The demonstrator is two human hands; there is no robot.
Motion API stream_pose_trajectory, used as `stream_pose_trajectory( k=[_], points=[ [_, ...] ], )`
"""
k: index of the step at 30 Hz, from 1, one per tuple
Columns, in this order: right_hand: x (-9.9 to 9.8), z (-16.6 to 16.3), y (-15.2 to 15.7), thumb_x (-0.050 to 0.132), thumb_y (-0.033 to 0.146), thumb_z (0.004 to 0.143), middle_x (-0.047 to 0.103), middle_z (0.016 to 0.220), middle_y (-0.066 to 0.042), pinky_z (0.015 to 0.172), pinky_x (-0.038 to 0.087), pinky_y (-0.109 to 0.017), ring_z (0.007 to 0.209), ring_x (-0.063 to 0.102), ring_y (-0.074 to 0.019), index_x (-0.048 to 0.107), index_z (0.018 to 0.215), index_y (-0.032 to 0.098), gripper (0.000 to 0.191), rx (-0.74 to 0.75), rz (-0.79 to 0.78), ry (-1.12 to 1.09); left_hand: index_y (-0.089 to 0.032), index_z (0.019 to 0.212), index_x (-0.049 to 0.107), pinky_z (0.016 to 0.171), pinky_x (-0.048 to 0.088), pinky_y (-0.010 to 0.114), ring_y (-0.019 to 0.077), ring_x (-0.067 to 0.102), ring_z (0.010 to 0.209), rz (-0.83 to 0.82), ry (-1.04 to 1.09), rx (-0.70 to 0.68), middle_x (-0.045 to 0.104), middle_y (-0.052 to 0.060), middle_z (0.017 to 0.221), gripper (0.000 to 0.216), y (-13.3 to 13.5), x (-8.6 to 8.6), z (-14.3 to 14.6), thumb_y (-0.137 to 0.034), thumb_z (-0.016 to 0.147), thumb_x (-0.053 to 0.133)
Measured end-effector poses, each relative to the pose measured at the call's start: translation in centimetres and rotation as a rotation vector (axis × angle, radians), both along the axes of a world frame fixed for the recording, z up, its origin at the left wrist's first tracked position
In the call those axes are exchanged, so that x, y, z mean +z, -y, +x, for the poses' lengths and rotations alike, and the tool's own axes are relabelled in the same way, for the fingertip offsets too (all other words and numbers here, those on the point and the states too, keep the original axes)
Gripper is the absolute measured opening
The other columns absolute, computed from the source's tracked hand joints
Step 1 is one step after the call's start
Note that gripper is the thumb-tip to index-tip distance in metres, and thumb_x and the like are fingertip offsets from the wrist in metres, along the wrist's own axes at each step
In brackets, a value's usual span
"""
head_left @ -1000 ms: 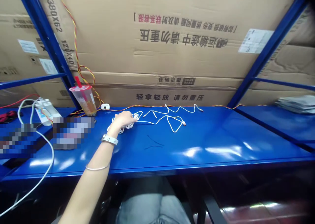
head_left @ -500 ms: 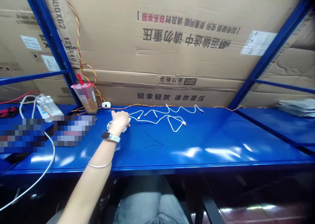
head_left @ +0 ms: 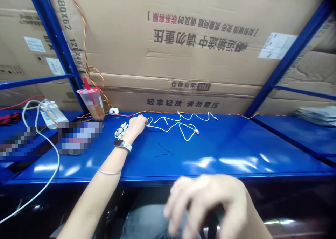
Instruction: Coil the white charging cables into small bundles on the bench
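Reaching over the blue shelf, my left hand (head_left: 138, 125) has its fingers closed at the left end of a white USB cable (head_left: 170, 129); the fingertips are partly hidden. That cable runs right across the shelf in a loose zigzag to its plug. Behind it lies another thin white cable (head_left: 189, 118). A bundle of coiled white cables (head_left: 121, 130) rests just left of my left hand. My right hand (head_left: 210, 200) is in the air in front of the shelf edge, blurred, with fingers bent and apart and nothing visible in them.
A lidded drink cup with a red straw (head_left: 91, 104) stands at the back left, near a small white case (head_left: 113, 111). Left of these is a white power strip (head_left: 54, 114). Cardboard (head_left: 168, 64) backs the blue shelf (head_left: 236, 144), and a paper stack (head_left: 316, 114) lies far right.
My left hand has moved right, off the coiled bundle, to the end of the cable. My right hand has come into view from below.
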State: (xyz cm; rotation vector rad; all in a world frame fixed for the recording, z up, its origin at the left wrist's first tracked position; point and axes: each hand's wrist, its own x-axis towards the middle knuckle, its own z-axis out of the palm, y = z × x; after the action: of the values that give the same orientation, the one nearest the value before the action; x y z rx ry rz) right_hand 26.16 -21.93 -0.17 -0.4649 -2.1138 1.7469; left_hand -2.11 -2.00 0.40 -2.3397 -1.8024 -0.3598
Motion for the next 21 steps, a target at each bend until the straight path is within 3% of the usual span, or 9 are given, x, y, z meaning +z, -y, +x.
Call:
stream_pose_trajectory(
  k=[1,3,5,8,11,13,17,21],
  points=[
    [1.3,-1.2,-2.4,0.058,0.061,0.070,0.065,0.117,-0.004,0.100,0.044,-0.039,0.118,0.054,-0.0253,0.062,0.118,0.035,0.055,-0.007,0.177,0.096,-0.018,0.087,0.070,0.072,0.042,0.032,0.0258,0.062,0.087,0.031,0.018,-0.007,0.064,0.013,0.096,0.021,0.0,0.0,0.1,-0.017,0.082,0.050],
    [2.9,-3.7,-7.3,0.048,0.046,0.087,0.058,0.127,-0.007,0.105,0.037,-0.041,0.120,0.051,-0.0222,0.054,0.127,0.029,0.045,-0.340,0.544,0.228,-0.021,0.091,0.070,0.069,0.043,0.030,0.0235,0.061,0.084,0.099,0.048,-0.044,0.063,0.010,0.097,0.023,0.0,0.2,0.4,-0.020,0.084,0.048],
    [3.1,-6.0,-11.9,0.048,0.032,0.088,0.052,0.133,-0.011,0.104,0.036,-0.042,0.123,0.048,-0.0233,0.048,0.132,0.022,0.044,-0.624,0.825,0.324,-0.023,0.093,0.069,0.069,0.043,0.029,0.0216,0.060,0.085,0.163,0.078,-0.128,0.061,0.008,0.098,0.023,0.0,0.4,0.7,-0.023,0.085,0.047],
    [1.7,-8.4,-16.9,0.055,0.023,0.086,0.056,0.126,-0.016,0.096,0.041,-0.038,0.116,0.052,-0.0258,0.052,0.126,0.014,0.041,-0.725,1.013,0.502,-0.024,0.093,0.068,0.072,0.044,0.028,0.0191,0.057,0.088,0.235,0.106,-0.271,0.058,0.006,0.099,0.022,0.0,0.5,1.3,-0.025,0.087,0.047],
    [0.7,-9.3,-19.0,0.049,0.022,0.090,0.069,0.097,-0.012,0.082,0.046,-0.031,0.092,0.063,-0.0215,0.066,0.096,0.015,0.020,-0.731,0.977,0.498,-0.023,0.094,0.067,0.079,0.045,0.030,0.0200,0.054,0.092,0.299,0.135,-0.315,0.057,0.006,0.100,0.021,-0.2,0.3,1.5,-0.025,0.088,0.047],
    [0.7,-9.1,-19.4,0.044,0.023,0.092,0.070,0.080,-0.008,0.074,0.045,-0.027,0.075,0.063,-0.0172,0.067,0.083,0.015,0.026,-0.763,0.908,0.364,-0.022,0.103,0.065,0.085,0.045,0.034,0.0226,0.053,0.099,0.329,0.186,-0.280,0.058,0.007,0.104,0.022,-0.5,0.0,1.4,-0.024,0.085,0.052],
    [1.4,-7.5,-19.7,0.045,0.030,0.090,0.068,0.066,-0.005,0.054,0.043,-0.024,0.051,0.053,-0.0119,0.068,0.089,0.013,0.028,-0.858,0.599,0.073,-0.014,0.123,0.054,0.092,0.044,0.037,0.0246,0.055,0.104,0.285,0.426,-0.149,0.060,0.012,0.113,0.046,-1.5,-0.6,1.1,-0.018,0.078,0.061],
    [1.9,-6.2,-20.1,0.055,0.044,0.083,0.067,0.065,-0.006,0.045,0.039,-0.021,0.049,0.050,-0.0103,0.066,0.095,0.012,0.036,-0.832,0.282,-0.190,-0.015,0.102,0.064,0.089,0.047,0.034,0.0210,0.063,0.093,0.058,0.657,-0.134,0.068,0.008,0.099,0.026,-2.2,-1.3,0.9,-0.021,0.078,0.060]
  ],
)
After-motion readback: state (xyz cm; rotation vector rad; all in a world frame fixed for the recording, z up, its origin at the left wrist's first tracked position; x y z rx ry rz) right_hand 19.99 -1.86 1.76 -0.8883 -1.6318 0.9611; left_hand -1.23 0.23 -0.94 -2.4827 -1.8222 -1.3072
